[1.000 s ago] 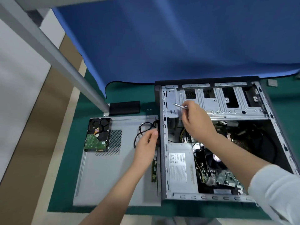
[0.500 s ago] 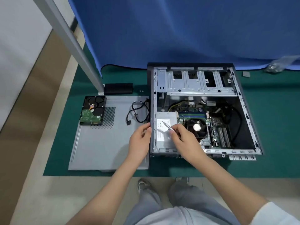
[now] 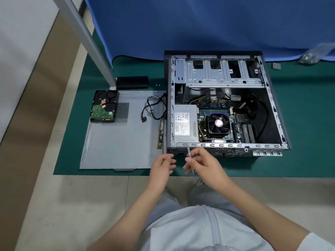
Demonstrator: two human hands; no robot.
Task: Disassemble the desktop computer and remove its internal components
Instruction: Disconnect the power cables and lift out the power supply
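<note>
Right hand [image 3: 204, 164] pinches a screwdriver [image 3: 189, 156] just in front of the open computer case [image 3: 213, 151]. Left hand [image 3: 162, 168] beside it, fingers relaxed, holding nothing.

The computer case [image 3: 226, 104] lay open on top, so a hand could reach in. Wires [image 3: 261, 116], the fan [image 3: 218, 123] and the power box [image 3: 184, 124] filled its floor.

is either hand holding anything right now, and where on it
The right hand pinches a thin metal screwdriver around its lower shaft; the left hand holds nothing.
</note>
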